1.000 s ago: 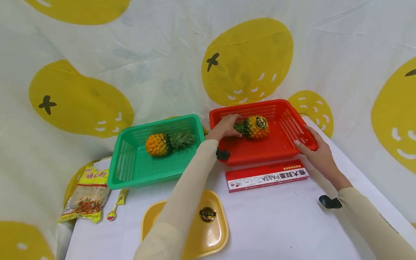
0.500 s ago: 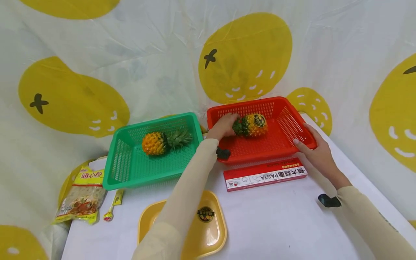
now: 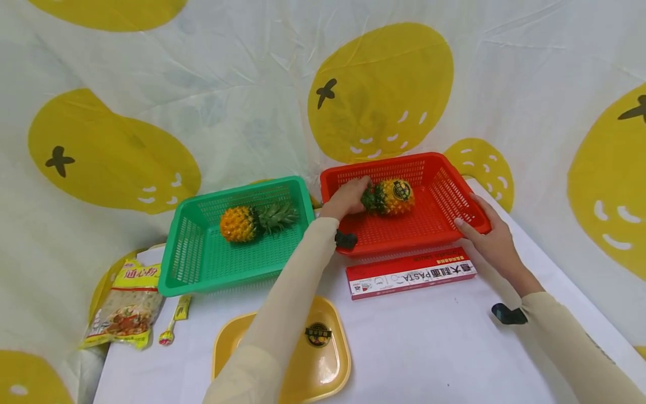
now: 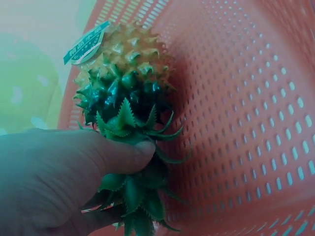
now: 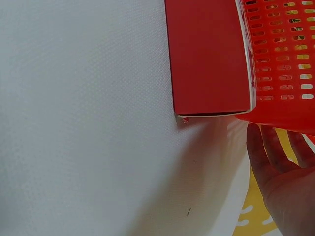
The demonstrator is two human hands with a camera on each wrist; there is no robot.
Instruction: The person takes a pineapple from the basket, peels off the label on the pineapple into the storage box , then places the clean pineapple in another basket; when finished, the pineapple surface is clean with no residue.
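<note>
Left of centre in the head view, a green basket [image 3: 170,252] held one pineapple [image 3: 239,224] on its side; at centre, the left hand [image 3: 348,199] pinched the crown of a second pineapple [image 3: 396,197] inside the red basket [image 3: 404,245], perhaps because leaves gripped easier than spiky skin. Farther right, the right hand [image 3: 492,238] clasped that basket's right end, presumably steadying it. White cloth [image 3: 414,336] lay beneath, before a fruit-printed curtain [image 3: 242,112].
</note>
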